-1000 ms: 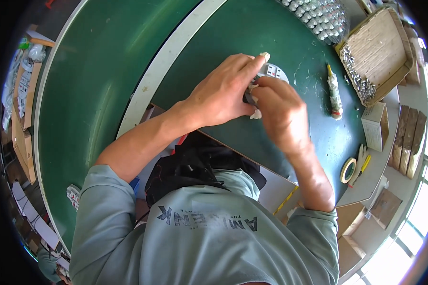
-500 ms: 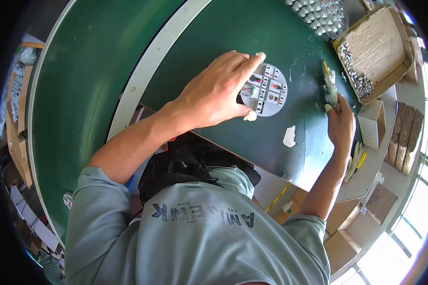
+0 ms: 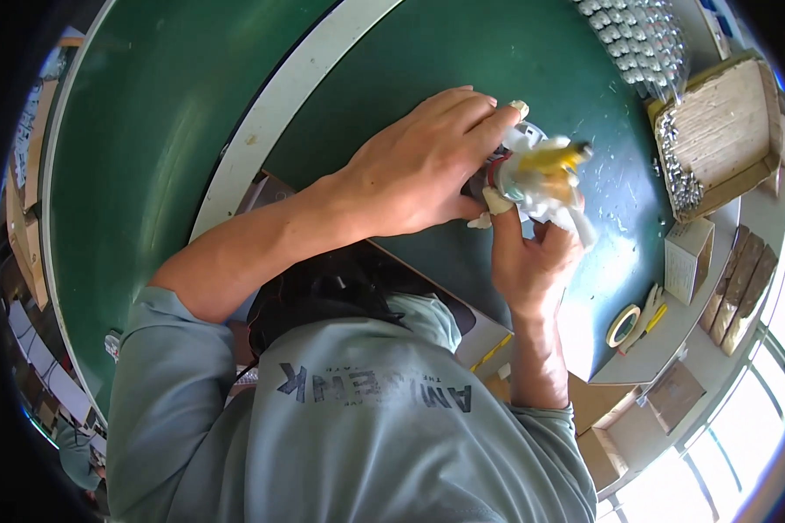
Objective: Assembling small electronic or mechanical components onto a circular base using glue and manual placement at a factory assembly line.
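Note:
My left hand (image 3: 427, 166), with pale wraps on the thumb and a fingertip, is closed around the edge of a round grey plastic disc (image 3: 523, 133) on the green table. My right hand (image 3: 536, 266) grips what looks like a power screwdriver (image 3: 545, 179), wrapped in whitish plastic with a yellow upper end. The tool stands tilted over the disc, and its blurred body covers most of the disc. Where its lower tip rests is hidden. A pale wrap shows on my right thumb, close to my left thumb.
An open cardboard tray (image 3: 724, 139) at the right holds many small metal pieces. Beyond it sit rows of silvery parts (image 3: 632, 39) in clear plastic. Along the right edge are a small white box (image 3: 689, 257), a tape roll (image 3: 623, 325), and a yellow-handled tool (image 3: 656, 318).
My right hand has lifted the screwdriver from the table's right side and brought it left over the disc. My left hand keeps hold of the disc; the view has shifted slightly.

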A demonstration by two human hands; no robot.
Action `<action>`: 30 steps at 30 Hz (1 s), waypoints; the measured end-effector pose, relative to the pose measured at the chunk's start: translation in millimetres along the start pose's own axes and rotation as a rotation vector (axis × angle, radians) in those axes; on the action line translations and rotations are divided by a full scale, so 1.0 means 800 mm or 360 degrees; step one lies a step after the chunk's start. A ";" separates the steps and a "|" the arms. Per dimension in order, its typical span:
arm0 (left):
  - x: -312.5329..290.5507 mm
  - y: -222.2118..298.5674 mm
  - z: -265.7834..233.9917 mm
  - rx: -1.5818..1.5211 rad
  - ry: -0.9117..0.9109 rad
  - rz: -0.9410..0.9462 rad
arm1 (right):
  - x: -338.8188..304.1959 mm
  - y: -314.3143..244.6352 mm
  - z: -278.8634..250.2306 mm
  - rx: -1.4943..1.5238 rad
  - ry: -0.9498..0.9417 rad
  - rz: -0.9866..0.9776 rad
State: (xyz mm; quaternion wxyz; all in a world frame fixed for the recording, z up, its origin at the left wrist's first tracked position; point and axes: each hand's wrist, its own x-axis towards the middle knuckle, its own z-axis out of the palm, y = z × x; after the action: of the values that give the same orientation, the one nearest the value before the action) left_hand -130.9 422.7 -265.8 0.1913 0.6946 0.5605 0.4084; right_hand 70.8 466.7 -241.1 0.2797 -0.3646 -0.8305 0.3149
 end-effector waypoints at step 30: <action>-0.001 -0.006 0.001 0.0097 -0.0027 0.0025 | -0.017 0.020 -0.026 0.0096 0.0159 0.0296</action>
State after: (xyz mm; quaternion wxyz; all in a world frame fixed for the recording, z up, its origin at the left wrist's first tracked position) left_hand -133.0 423.8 -269.7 0.1715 0.7078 0.5657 0.3868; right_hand 99.8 471.1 -242.6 0.3011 -0.4467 -0.7682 0.3458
